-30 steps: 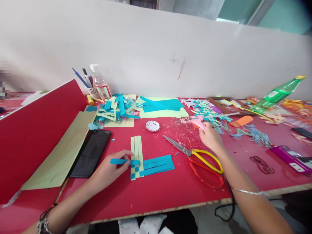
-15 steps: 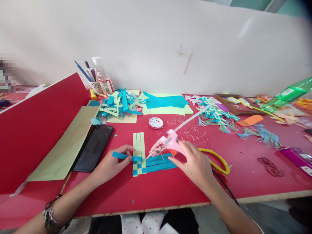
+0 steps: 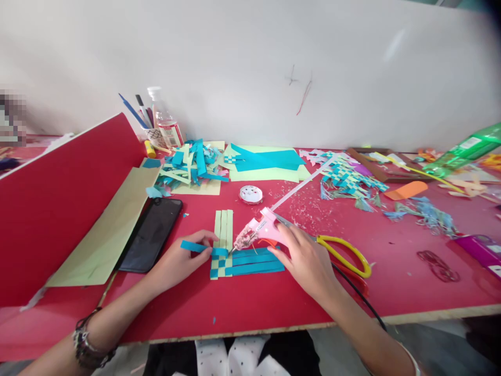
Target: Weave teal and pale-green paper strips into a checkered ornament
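Observation:
My left hand (image 3: 187, 259) pinches a blue paper strip (image 3: 190, 246), whose right end lies over a small weave of blue and pale green strips (image 3: 222, 265). Pale green strips (image 3: 224, 224) run away from me out of that weave, and blue strips (image 3: 256, 266) stretch to its right. In my right hand (image 3: 305, 261) is a pink glue gun (image 3: 260, 228) with a long glue stick (image 3: 301, 183) sticking out of its back. The gun's nozzle points down left, at the weave beside the blue strip's end; whether it touches cannot be made out.
Yellow-handled scissors (image 3: 348, 250) lie partly under my right hand, near a black cord (image 3: 362, 297). A phone (image 3: 152, 235) is by my left arm. Behind are paper scraps (image 3: 191, 167), a round white lid (image 3: 251, 195) and woven tasselled pieces (image 3: 348, 175). A green bottle (image 3: 465, 151) leans at right.
My right hand has brought the glue gun slightly left and down, so its nozzle is now closer to the strip's end. My left hand stays on the blue strip.

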The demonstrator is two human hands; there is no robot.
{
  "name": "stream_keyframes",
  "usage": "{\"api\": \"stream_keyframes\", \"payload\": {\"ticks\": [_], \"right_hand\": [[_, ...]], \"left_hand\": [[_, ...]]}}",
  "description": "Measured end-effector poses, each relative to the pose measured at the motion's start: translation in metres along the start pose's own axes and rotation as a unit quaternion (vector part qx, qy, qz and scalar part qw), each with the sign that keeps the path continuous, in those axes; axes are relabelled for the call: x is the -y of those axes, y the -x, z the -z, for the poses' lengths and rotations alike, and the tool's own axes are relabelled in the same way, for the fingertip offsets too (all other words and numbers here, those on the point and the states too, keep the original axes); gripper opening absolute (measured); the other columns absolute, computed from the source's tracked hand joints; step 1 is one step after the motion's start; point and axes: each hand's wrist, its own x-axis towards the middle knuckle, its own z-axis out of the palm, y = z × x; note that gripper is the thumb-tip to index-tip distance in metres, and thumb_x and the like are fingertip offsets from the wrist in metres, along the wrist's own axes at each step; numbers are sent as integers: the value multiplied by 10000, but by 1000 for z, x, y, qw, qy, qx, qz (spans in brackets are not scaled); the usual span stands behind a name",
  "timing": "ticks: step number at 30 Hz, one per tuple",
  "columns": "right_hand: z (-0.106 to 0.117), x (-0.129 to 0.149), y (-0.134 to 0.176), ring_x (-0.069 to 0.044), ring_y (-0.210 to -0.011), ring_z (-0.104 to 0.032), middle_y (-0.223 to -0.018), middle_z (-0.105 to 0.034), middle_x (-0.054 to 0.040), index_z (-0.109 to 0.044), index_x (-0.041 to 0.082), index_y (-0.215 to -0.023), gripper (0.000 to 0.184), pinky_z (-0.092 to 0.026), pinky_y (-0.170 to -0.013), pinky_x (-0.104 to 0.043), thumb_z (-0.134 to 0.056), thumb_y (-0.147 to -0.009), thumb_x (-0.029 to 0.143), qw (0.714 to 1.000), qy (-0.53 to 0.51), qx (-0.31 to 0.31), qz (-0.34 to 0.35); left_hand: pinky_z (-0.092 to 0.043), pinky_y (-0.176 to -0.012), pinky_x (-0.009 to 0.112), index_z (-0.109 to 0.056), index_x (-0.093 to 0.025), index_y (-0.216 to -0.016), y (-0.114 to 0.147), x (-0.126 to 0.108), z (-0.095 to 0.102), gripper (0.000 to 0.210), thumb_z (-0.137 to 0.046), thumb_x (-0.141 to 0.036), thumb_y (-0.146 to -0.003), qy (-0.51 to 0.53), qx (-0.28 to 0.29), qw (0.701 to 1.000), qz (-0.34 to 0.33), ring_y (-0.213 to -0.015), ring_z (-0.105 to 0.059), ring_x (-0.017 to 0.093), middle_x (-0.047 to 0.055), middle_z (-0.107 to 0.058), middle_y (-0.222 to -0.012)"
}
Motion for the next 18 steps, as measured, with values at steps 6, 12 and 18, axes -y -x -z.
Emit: {"api": "stream_keyframes", "payload": {"ticks": [6,12,18], "right_hand": [[4,-3,-1,-196,-751,-604,-850,-625,-89,-515,136,-1081,352,-430,-513,-254,-412,-860,389,1000,-3,14,-5],[9,-7,2,-197,-788,-605,-924,-629,-108,-517,143,-1089,337,-443,-557,-251,-393,-872,369,999,-7,33,-23],[12,-14,9,-196,-755,-612,-912,-631,-96,-513,162,-1098,327,-412,-511,-243,-399,-869,365,999,20,11,-33]], "left_hand": [[-412,-618,203,-522,-179,-911,0,-2,1,195,-416,-303,-804,0,3,1000,0,-666,-546,123,-12,-558,-716],[-412,-617,201,-520,-187,-916,0,0,0,187,-418,-304,-813,-7,5,1000,-5,-670,-544,124,-13,-550,-721],[-415,-609,193,-535,-182,-914,0,0,0,186,-424,-291,-812,-11,-1,1000,-10,-660,-551,120,-16,-558,-710]]}}
